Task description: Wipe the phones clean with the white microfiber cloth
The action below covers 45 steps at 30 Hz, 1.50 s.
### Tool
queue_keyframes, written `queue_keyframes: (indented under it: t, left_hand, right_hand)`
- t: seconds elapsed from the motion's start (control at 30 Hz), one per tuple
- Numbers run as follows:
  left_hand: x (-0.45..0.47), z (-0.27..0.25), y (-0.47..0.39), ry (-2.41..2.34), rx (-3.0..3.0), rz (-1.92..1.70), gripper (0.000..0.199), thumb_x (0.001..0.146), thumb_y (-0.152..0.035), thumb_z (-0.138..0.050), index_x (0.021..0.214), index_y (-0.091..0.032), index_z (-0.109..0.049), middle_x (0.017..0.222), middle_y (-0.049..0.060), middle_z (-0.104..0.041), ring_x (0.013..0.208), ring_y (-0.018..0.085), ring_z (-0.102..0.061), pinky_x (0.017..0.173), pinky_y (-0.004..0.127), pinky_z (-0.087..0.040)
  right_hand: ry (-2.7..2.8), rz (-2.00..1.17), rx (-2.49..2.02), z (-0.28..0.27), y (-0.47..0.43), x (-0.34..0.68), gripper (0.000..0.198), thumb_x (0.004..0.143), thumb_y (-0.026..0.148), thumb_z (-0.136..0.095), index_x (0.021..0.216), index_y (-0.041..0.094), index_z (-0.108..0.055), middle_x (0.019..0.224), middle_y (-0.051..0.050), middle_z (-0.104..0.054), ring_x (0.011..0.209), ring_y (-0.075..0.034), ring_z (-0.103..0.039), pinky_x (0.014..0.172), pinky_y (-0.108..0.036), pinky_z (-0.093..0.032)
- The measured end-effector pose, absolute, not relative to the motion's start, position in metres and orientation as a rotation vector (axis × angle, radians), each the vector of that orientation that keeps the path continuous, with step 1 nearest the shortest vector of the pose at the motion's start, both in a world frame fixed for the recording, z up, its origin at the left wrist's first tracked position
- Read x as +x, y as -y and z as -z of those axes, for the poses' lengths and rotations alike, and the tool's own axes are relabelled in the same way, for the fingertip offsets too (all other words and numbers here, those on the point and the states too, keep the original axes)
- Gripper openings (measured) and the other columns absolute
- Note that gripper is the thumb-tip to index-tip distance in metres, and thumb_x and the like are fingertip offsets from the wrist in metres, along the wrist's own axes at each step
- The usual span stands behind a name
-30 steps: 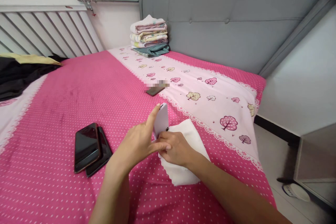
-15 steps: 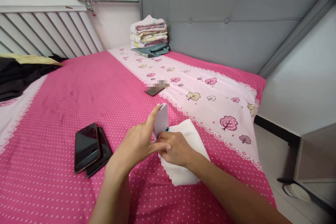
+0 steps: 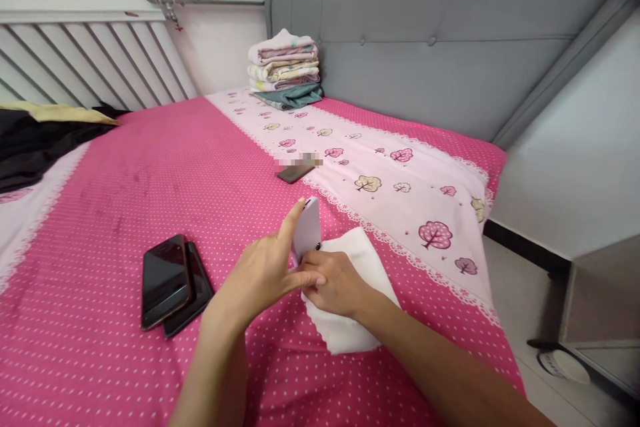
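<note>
The pale slab [image 3: 309, 230], flat and phone-like, stands on edge above the bed [image 3: 165, 167], its broad face turned sideways between the two hands. It looks stiff, fairly light and smooth, so it would probably slide against dry skin, and a glass side, if it has one, could crack in a fall. The long edges and corners seem the sound places to take hold, with the broad faces left free of pressure.

The left hand [image 3: 257, 277] is spread wide at the slab's near side: its index finger reaches the top corner, its thumb lies across the other hand, and it appears to steady the slab; its remaining fingers are hidden. The right hand [image 3: 333, 280] is curled, fingers folded in at the slab's lower end; what they grip, if anything, cannot be told. A small dark round spot [image 3: 319, 247] shows just beyond its knuckles, too small to identify.

Under the right hand lies a white cloth [image 3: 367, 263], thin and limp, with a wavy edge. To the left, a glossy black phone [image 3: 166, 277] overlaps a second dark phone [image 3: 201, 293]. Beyond the slab lies a dark flat object [image 3: 295, 173], partly blurred out. No brand is readable on any of these; a white tub [image 3: 570, 368] on the floor bears dark lettering, too unclear to read.
</note>
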<state>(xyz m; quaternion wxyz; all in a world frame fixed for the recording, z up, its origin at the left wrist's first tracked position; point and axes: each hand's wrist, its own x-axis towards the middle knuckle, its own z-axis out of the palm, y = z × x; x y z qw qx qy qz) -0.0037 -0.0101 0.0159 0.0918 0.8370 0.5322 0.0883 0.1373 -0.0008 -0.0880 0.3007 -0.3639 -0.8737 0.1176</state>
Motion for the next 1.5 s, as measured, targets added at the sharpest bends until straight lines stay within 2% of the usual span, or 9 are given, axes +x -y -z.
queue_keyframes:
  t: [0.77, 0.97, 1.07, 1.17, 1.27, 1.37, 1.5]
  left_hand:
    - [-0.004, -0.016, 0.011, -1.595, 2.485, -0.248, 0.097, 0.070, -0.064, -0.049, 0.141, -0.021, 0.003, 0.065, -0.001, -0.053, 0.057, 0.020, -0.055, 0.053, 0.027, -0.036]
    - [-0.004, -0.015, 0.009, -1.596, 2.482, -0.251, 0.099, 0.069, -0.063, -0.051, 0.141, -0.022, 0.003, 0.068, 0.000, -0.057, 0.057, 0.020, -0.056, 0.053, 0.028, -0.037]
    - [-0.006, -0.015, 0.009, -1.561, 2.463, -0.276, 0.098, 0.069, -0.057, -0.057, 0.141, -0.024, 0.001, 0.072, 0.001, -0.059, 0.061, 0.021, -0.058, 0.056, 0.029, -0.040]
    - [-0.011, -0.014, 0.008, -1.506, 2.438, -0.326, 0.097, 0.069, -0.045, -0.062, 0.141, -0.026, 0.001, 0.078, 0.002, -0.061, 0.069, 0.021, -0.060, 0.061, 0.031, -0.044]
    - [-0.015, -0.012, 0.006, -1.537, 2.393, -0.360, 0.099, 0.068, -0.039, -0.064, 0.141, -0.026, 0.001, 0.080, 0.003, -0.063, 0.072, 0.023, -0.062, 0.063, 0.033, -0.046]
    - [-0.017, -0.011, 0.006, -1.581, 2.354, -0.364, 0.099, 0.066, -0.037, -0.065, 0.141, -0.026, -0.001, 0.080, 0.004, -0.064, 0.073, 0.024, -0.063, 0.062, 0.034, -0.046]
    - [-0.013, -0.012, 0.009, -1.577, 2.359, -0.331, 0.100, 0.065, -0.039, -0.066, 0.141, -0.027, -0.002, 0.081, 0.005, -0.064, 0.073, 0.025, -0.063, 0.062, 0.034, -0.047]
  right_hand:
    - [2.299, -0.322, -0.952, 0.087, 0.001, 0.137, 0.011, 0.072, 0.013, -0.052, 0.069, 0.019, -0.061, 0.070, 0.002, -0.057, 0.057, -0.009, -0.049, 0.052, -0.020, -0.035]
    - [2.289, -0.353, -0.954, 0.086, 0.001, 0.138, 0.012, 0.071, 0.013, -0.053, 0.070, 0.019, -0.063, 0.070, 0.001, -0.059, 0.058, -0.010, -0.052, 0.053, -0.021, -0.036]
    - [2.275, -0.378, -0.953, 0.083, 0.000, 0.139, 0.013, 0.073, 0.016, -0.055, 0.076, 0.021, -0.066, 0.074, 0.001, -0.062, 0.062, -0.011, -0.056, 0.056, -0.021, -0.039]
    - [2.208, -0.504, -0.949, 0.076, -0.004, 0.142, 0.015, 0.074, 0.018, -0.057, 0.084, 0.023, -0.069, 0.082, 0.001, -0.066, 0.069, -0.012, -0.060, 0.062, -0.022, -0.044]
    - [2.046, -0.708, -0.929, 0.068, -0.008, 0.146, 0.020, 0.073, 0.013, -0.056, 0.084, 0.022, -0.070, 0.083, 0.000, -0.068, 0.070, -0.012, -0.061, 0.067, -0.022, -0.046]
    - [1.857, -0.832, -0.920, 0.061, -0.012, 0.151, 0.022, 0.072, 0.010, -0.053, 0.084, 0.020, -0.069, 0.082, -0.001, -0.069, 0.070, -0.011, -0.062, 0.065, -0.021, -0.047]
    - [1.610, -0.841, -1.022, 0.057, -0.018, 0.157, 0.021, 0.071, 0.011, -0.052, 0.085, 0.019, -0.067, 0.083, -0.002, -0.069, 0.070, -0.013, -0.061, 0.064, -0.024, -0.047]
